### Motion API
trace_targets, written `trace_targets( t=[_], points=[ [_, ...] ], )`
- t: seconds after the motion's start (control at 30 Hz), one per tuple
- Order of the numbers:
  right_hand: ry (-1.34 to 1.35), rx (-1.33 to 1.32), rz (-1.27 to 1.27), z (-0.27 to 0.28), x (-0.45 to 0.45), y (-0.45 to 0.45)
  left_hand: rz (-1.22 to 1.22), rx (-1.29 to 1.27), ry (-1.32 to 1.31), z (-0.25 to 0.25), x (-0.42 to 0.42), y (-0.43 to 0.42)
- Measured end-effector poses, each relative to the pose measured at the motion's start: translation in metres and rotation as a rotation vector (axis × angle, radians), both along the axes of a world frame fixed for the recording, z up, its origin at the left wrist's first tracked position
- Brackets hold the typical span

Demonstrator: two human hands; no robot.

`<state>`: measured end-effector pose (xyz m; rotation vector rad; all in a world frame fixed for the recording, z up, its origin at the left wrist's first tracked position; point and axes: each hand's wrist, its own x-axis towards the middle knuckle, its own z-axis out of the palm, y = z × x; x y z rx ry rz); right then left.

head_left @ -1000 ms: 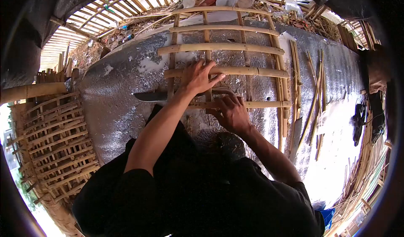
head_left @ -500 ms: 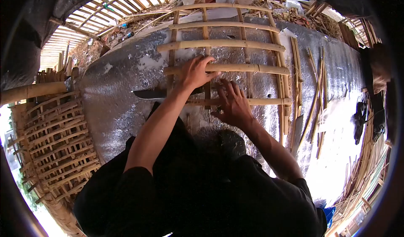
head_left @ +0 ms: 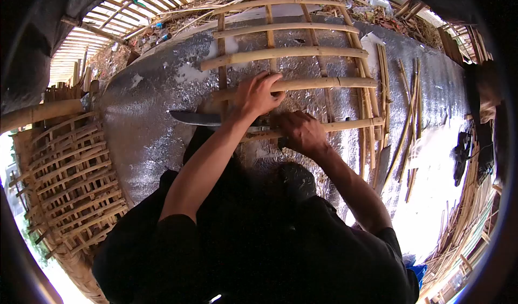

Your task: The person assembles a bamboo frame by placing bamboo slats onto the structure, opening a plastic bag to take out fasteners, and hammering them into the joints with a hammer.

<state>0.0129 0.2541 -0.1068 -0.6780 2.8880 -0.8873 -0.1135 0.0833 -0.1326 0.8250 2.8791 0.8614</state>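
Five slats (head_left: 294, 29) across a bamboo frame (head_left: 302, 53) in the head view, flat on a silver sheet (head_left: 141, 134). Clamped on the second-nearest slat with the left hand (head_left: 260, 94), fingers bent around it. Over the nearest slat with the right hand (head_left: 302, 133), grip partly hidden; cannot tell whether closed on anything. Left of the right hand, a knife (head_left: 195, 119), tip leftward. Right of the frame, sticks (head_left: 414, 109); far left, a lattice (head_left: 70, 180).
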Motion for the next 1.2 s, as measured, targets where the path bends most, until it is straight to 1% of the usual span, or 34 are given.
trace_targets(
  t=[0.07, 0.17, 0.27, 0.37, 0.4, 0.5, 0.7, 0.8, 0.87, 1.0, 1.1, 1.17, 1.2],
  points=[
    [-0.044, -0.029, 0.034, 0.0, -0.002, 0.003, -0.043, 0.051, 0.07, -0.011, -0.001, -0.001],
    [-0.088, 0.051, 0.025, 0.005, -0.003, -0.001, -0.017, -0.007, 0.028, 0.006, -0.001, 0.0],
    [0.074, 0.075, -0.039, 0.003, -0.001, -0.006, -0.02, 0.0, 0.033, 0.005, -0.001, -0.002],
    [0.059, -0.049, -0.075, 0.024, -0.004, -0.008, -0.011, 0.057, 0.018, 0.008, 0.001, -0.004],
    [0.015, -0.14, -0.063, 0.021, -0.004, -0.006, -0.017, 0.052, 0.027, 0.006, 0.0, -0.006],
    [-0.15, -0.219, -0.132, 0.02, -0.005, -0.004, -0.029, 0.039, 0.057, 0.001, -0.002, -0.004],
    [0.023, -0.148, -0.016, 0.01, -0.003, -0.004, 0.033, -0.026, 0.046, 0.002, 0.003, -0.006],
    [-0.015, -0.117, -0.078, 0.024, 0.002, -0.006, 0.072, -0.082, 0.112, -0.003, 0.007, -0.004],
    [-0.009, -0.131, -0.04, 0.021, 0.003, -0.003, 0.07, -0.1, 0.189, -0.008, 0.005, -0.006],
    [0.067, -0.16, 0.038, 0.03, 0.0, -0.002, 0.103, -0.138, 0.159, -0.006, 0.008, -0.003],
    [0.027, -0.189, -0.049, 0.023, 0.002, -0.004, 0.106, -0.124, 0.184, -0.011, 0.007, -0.002],
    [0.033, -0.189, -0.039, 0.027, 0.002, -0.004, 0.102, -0.13, 0.233, -0.009, 0.007, -0.002],
    [0.035, -0.189, -0.035, 0.028, 0.002, -0.004, 0.092, -0.118, 0.213, -0.009, 0.007, -0.004]
  ],
)
